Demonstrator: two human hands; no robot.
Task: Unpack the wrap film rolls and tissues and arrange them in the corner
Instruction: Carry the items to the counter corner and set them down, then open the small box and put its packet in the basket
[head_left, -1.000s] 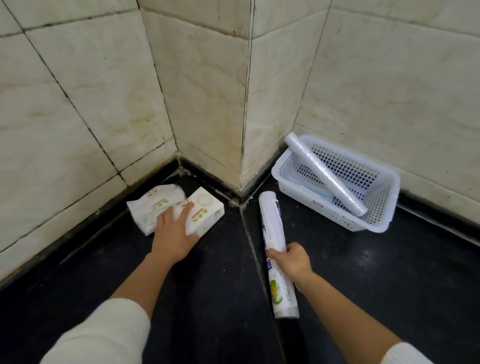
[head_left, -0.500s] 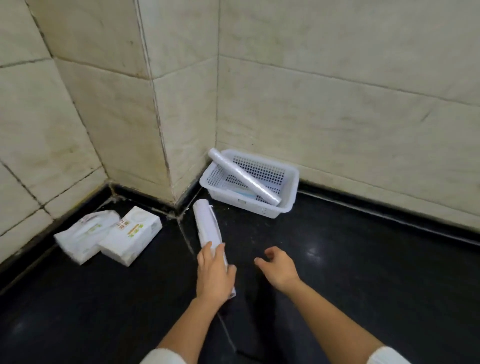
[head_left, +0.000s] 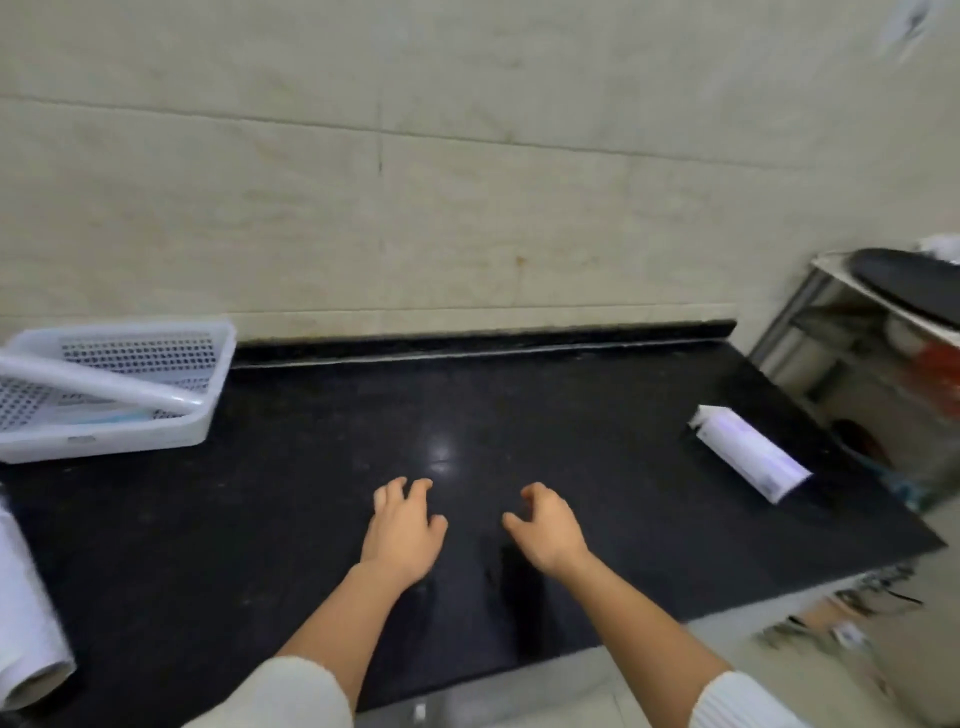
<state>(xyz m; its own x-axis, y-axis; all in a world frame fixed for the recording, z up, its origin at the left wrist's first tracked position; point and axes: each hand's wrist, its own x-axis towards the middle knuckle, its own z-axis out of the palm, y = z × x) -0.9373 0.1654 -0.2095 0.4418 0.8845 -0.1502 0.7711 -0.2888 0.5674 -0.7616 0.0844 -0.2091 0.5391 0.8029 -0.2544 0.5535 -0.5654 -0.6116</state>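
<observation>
From the head camera, both hands hang over the middle of the black worktop and hold nothing. The left hand has its fingers spread apart, and the right hand has its fingers curled but loose and apart, so they look ready to grab. The white basket sits to the left of the hands, against the wall, with one long roll leaning across it, probably waiting to be taken out. A fat roll lies further left, at the edge. A small roll lies well to the right of the hands, maybe the next pick. No tissues show.
</observation>
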